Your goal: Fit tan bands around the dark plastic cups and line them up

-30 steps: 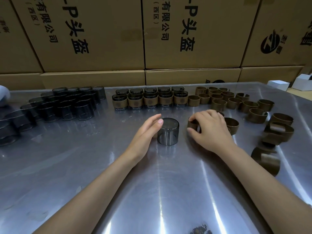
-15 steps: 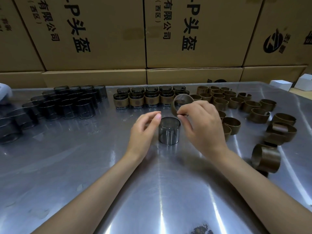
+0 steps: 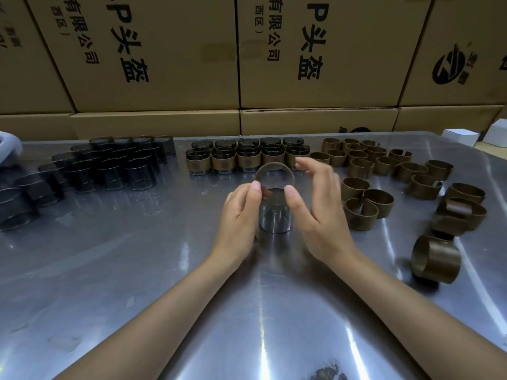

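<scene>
A dark see-through cup (image 3: 275,218) stands upright on the steel table (image 3: 137,270) between my hands. A tan band (image 3: 274,167) sits tilted over the cup's rim. My left hand (image 3: 238,212) pinches the band's left side with its thumb. My right hand (image 3: 319,209) holds the right side, thumb on the near edge, fingers curved round the far side. Banded cups (image 3: 247,157) stand in rows behind. Bare dark cups (image 3: 109,165) cluster at the left. Loose tan bands (image 3: 384,171) lie at the right.
Stacked cardboard boxes (image 3: 247,64) wall off the table's far edge. Small white boxes (image 3: 463,137) sit at the far right corner. A larger curled tan band (image 3: 436,259) stands near my right forearm. A pale object (image 3: 8,146) shows at the left edge.
My right hand picked a tan band from the pile and carried it left over the cup. My left hand rose from the cup's side and took the band's left edge.
</scene>
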Tool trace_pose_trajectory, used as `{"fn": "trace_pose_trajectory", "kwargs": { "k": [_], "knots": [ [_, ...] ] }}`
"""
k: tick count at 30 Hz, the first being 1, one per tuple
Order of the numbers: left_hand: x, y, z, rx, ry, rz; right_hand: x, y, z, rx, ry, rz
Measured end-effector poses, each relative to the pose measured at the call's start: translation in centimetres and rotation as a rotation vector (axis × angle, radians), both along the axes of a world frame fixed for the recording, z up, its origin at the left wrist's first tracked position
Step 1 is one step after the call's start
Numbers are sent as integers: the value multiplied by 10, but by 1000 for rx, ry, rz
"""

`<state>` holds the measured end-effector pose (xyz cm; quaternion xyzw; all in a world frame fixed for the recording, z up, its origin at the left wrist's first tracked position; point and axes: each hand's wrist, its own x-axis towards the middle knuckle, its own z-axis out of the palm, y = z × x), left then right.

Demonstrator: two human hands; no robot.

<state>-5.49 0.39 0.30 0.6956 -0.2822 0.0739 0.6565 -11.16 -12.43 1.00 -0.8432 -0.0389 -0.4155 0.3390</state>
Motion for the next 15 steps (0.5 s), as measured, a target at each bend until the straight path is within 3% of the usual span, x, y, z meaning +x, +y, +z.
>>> {"fn": "trace_pose_trajectory", "kwargs": {
  "k": [3, 11, 15],
  "knots": [
    [1, -1, -4, 21, -25, -17, 3, -2, -8, 18, 132, 71],
    [1, -1, -9, 154, -59, -97, 7, -3, -12, 288, 164, 101],
    [1, 0, -9, 93, 5, -136, 12, 0, -16, 315, 239, 118]
  ]
}}
